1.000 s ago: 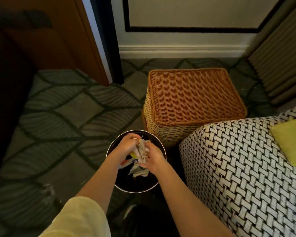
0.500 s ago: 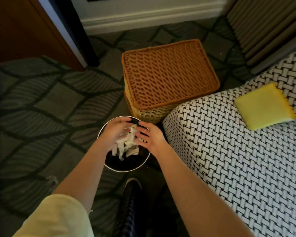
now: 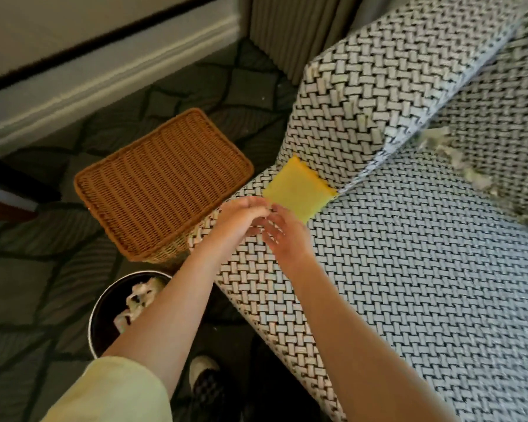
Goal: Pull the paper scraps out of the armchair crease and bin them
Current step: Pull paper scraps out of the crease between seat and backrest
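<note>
- Upper left of the frame: white skirting board (image 3: 104,74) along the wall, above patterned dark carpet (image 3: 28,269).
- Lower left: round dark bin (image 3: 95,315) on that carpet, holding crumpled binned scraps (image 3: 139,296), its right side hidden behind the left forearm.
- Bottom left: pale yellow sleeve (image 3: 113,391) on the left arm, cut off by the frame edge.
- Left of centre: wicker basket (image 3: 162,181), flat woven top facing up, behind the bin and just beside the armchair's front corner.
- Bottom centre: toe of a shoe (image 3: 203,368) on the floor between bin and armchair.
- Centre: left hand (image 3: 244,213) over the armchair's front corner, fingers loosely bent, grasping nothing.
- Just right of it: right hand (image 3: 284,236), fingers spread and released, empty; fingertips of both hands very near each other, contact impossible to tell.
- Top centre: ribbed curtain (image 3: 287,25) behind the armrest.
- Just beyond the fingertips: yellow cloth (image 3: 299,190) flat on the seat at the foot of the armrest.
- Right half: armchair (image 3: 409,269) in black-and-white woven fabric.
- Upper right: paper scraps (image 3: 457,159), blurred, wedged along the crease where seat meets upright upholstery, well apart from both hands.
</note>
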`<state>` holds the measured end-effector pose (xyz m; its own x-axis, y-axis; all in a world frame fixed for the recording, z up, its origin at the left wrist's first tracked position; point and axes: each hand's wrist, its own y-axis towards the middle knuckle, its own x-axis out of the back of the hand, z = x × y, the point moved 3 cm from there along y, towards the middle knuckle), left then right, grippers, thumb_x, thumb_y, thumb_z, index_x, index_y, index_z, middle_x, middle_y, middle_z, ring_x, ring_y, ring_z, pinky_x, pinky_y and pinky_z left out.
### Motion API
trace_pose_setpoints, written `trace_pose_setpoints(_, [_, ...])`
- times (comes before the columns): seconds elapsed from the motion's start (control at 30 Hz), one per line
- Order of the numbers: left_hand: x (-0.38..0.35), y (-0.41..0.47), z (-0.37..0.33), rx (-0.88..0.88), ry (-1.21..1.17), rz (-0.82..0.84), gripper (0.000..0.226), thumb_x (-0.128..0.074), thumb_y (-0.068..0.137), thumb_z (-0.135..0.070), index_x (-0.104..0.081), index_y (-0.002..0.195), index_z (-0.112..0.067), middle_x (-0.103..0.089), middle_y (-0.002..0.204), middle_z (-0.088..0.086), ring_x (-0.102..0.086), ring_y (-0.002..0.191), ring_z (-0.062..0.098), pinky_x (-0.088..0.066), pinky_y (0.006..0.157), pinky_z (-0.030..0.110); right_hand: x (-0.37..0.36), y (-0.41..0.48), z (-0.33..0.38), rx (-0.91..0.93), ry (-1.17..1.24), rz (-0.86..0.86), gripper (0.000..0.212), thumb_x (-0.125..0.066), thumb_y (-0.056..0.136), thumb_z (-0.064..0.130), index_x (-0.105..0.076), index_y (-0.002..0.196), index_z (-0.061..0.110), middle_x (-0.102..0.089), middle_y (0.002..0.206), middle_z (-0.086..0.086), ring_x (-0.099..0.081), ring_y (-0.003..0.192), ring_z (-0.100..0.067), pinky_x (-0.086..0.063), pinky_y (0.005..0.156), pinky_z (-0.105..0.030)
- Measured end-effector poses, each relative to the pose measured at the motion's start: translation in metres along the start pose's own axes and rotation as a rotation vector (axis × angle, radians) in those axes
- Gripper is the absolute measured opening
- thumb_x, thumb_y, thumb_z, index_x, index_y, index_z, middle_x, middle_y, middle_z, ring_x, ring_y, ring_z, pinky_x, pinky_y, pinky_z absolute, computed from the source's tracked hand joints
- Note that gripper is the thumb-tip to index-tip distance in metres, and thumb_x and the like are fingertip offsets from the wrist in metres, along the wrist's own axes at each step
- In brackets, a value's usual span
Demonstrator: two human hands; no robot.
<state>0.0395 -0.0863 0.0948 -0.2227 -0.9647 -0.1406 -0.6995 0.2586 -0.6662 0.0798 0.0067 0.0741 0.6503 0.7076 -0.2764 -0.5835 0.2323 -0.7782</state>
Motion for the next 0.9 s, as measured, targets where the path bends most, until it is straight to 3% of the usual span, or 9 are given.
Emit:
trace_pose_setpoints(0.1, [-0.067, 0.011, -0.016, -0.008, 0.066, 0.065, 0.018, -0.054, 0.086, -0.001, -0.061, 0.084, -0.018, -0.068, 0.074, 0.0, -0.063, 0.061, 0.009, -0.046, 0.056, 0.018, 0.045, 0.002, 0.049, 0.047, 0.007, -0.074, 0.011, -0.051, 0.094, 0.017, -0.06, 0.09, 0.014, -0.066, 0.083, -0.002, -0.063, 0.077, -0.016, -0.051, 0.072, -0.027])
trace_pose_setpoints(0.23, [-0.132, 0.019, -0.02, 0.001, 0.128, 0.114, 0.02, -0.051, 0.089, -0.001, -0.064, 0.085, -0.015, -0.069, 0.084, 0.007, -0.065, 0.065, 0.012, -0.052, 0.057, 0.02, 0.091, 0.01, 0.091, 0.081, -0.018, -0.134, 0.016, -0.051, 0.092, 0.015, -0.063, 0.101, 0.009, -0.065, 0.09, -0.007, -0.062, 0.082, -0.02, -0.052, 0.083, -0.036])
trace_pose_setpoints(0.33, [-0.174, 0.026, -0.012, 0.022, 0.247, 0.139, 0.021, -0.048, 0.091, -0.006, -0.065, 0.093, -0.016, -0.069, 0.091, 0.005, -0.063, 0.075, 0.014, -0.051, 0.067, 0.023, 0.122, 0.02, 0.115, 0.069, -0.035, -0.202, 0.021, -0.055, 0.09, 0.017, -0.062, 0.107, 0.007, -0.065, 0.089, -0.005, -0.06, 0.079, -0.017, -0.052, 0.073, -0.029])
trace_pose_setpoints(0.4, [-0.195, 0.034, -0.011, 0.027, 0.286, 0.101, 0.022, -0.045, 0.094, -0.009, -0.064, 0.103, -0.017, -0.068, 0.095, 0.001, -0.063, 0.083, 0.016, -0.052, 0.075, 0.028, 0.137, 0.025, 0.129, 0.061, -0.033, -0.21, 0.02, -0.058, 0.088, 0.016, -0.063, 0.105, 0.007, -0.066, 0.089, -0.005, -0.06, 0.082, -0.018, -0.052, 0.075, -0.029])
trace_pose_setpoints(0.5, [-0.219, 0.055, -0.021, -0.001, 0.351, 0.023, 0.025, -0.044, 0.096, -0.015, -0.059, 0.116, -0.017, -0.061, 0.092, -0.009, -0.056, 0.076, 0.007, -0.049, 0.07, 0.022, 0.157, 0.037, 0.155, 0.054, -0.054, -0.209, 0.016, -0.06, 0.088, 0.018, -0.064, 0.102, 0.009, -0.066, 0.087, -0.003, -0.061, 0.081, -0.015, -0.051, 0.078, -0.027])
trace_pose_setpoints(0.57, [-0.234, 0.069, -0.032, -0.034, 0.406, 0.021, 0.031, -0.044, 0.096, -0.018, -0.055, 0.125, -0.017, -0.061, 0.101, -0.004, -0.053, 0.073, 0.007, -0.046, 0.067, 0.02, 0.167, 0.048, 0.172, 0.065, -0.084, -0.228, 0.018, -0.06, 0.088, 0.02, -0.063, 0.103, 0.01, -0.065, 0.088, -0.001, -0.059, 0.077, -0.013, -0.051, 0.076, -0.026])
trace_pose_setpoints(0.67, [-0.253, 0.091, -0.046, -0.061, 0.458, 0.035, 0.036, -0.041, 0.096, -0.015, -0.05, 0.131, -0.016, -0.054, 0.129, 0.005, -0.057, 0.098, 0.014, -0.047, 0.08, 0.024, 0.174, 0.073, 0.194, 0.097, -0.114, -0.247, 0.016, -0.054, 0.092, 0.017, -0.061, 0.105, 0.012, -0.063, 0.087, -0.001, -0.057, 0.072, -0.012, -0.05, 0.073, -0.025])
trace_pose_setpoints(0.8, [-0.27, 0.112, -0.044, -0.007, 0.516, 0.107, 0.041, -0.038, 0.098, -0.018, -0.039, 0.139, -0.017, -0.052, 0.127, -0.001, -0.05, 0.1, 0.005, -0.037, 0.083, 0.018, 0.173, 0.099, 0.217, 0.108, -0.049, -0.24, 0.022, -0.049, 0.091, 0.002, -0.057, 0.106, 0.016, -0.06, 0.079, -0.002, -0.055, 0.066, -0.013, -0.05, 0.067, -0.025])
trace_pose_setpoints(0.9, [-0.278, 0.13, -0.037, 0.039, 0.531, 0.094, 0.048, -0.04, 0.097, -0.018, -0.03, 0.144, -0.018, -0.039, 0.144, 0.004, -0.041, 0.128, 0.019, -0.032, 0.102, 0.03, 0.176, 0.116, 0.23, 0.15, -0.173, -0.259, 0.029, -0.049, 0.089, 0.0, -0.054, 0.111, 0.018, -0.059, 0.076, -0.003, -0.053, 0.062, -0.013, -0.049, 0.058, -0.023])
